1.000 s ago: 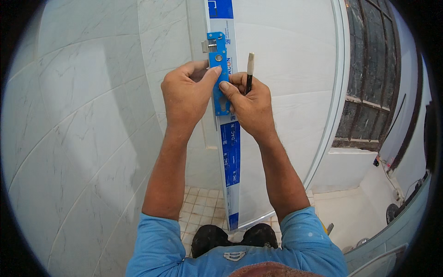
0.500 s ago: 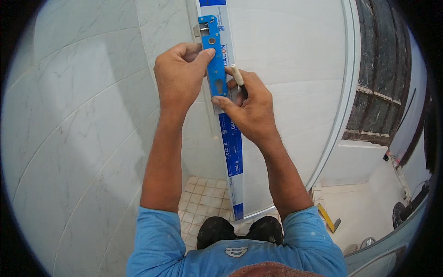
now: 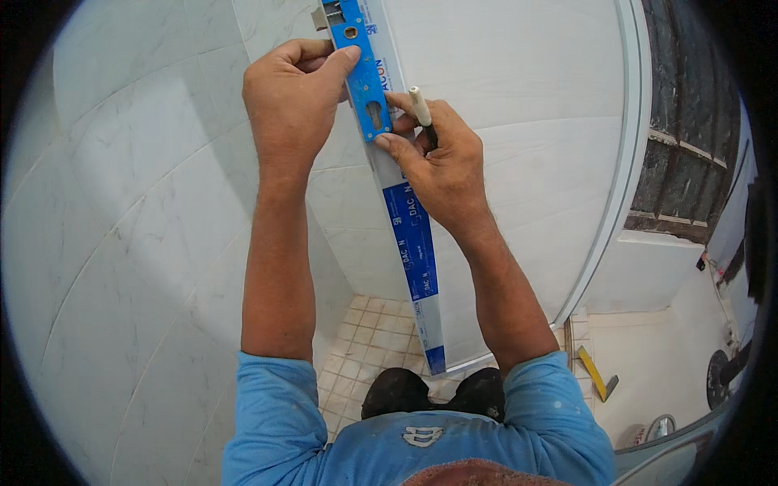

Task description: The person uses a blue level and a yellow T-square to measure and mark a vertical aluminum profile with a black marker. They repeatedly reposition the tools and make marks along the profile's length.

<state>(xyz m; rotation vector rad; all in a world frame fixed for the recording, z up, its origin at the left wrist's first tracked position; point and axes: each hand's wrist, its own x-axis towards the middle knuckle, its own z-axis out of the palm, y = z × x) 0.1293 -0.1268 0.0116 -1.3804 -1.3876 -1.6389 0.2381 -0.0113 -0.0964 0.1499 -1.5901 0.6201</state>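
Note:
A blue door lock case lies against the edge of a white door, its latch jutting out to the left near the top. My left hand pinches the case from its left side, thumb on the blue face. At its lower end, my right hand grips the bottom corner between thumb and fingers. A marker with a pale cap is also tucked between the fingers of that hand, pointing up. Blue-and-white protective film covers the door edge below the case.
Marbled tile wall rises on the left. Small square tiles cover the floor by my knees. Beyond the door frame at right lie a yellow-handled square and a dark round-based object. A dark window is at upper right.
Both hands and the lock case have shifted up and slightly left in the picture, while the floor and door frame have moved right. The grip of each hand looks the same.

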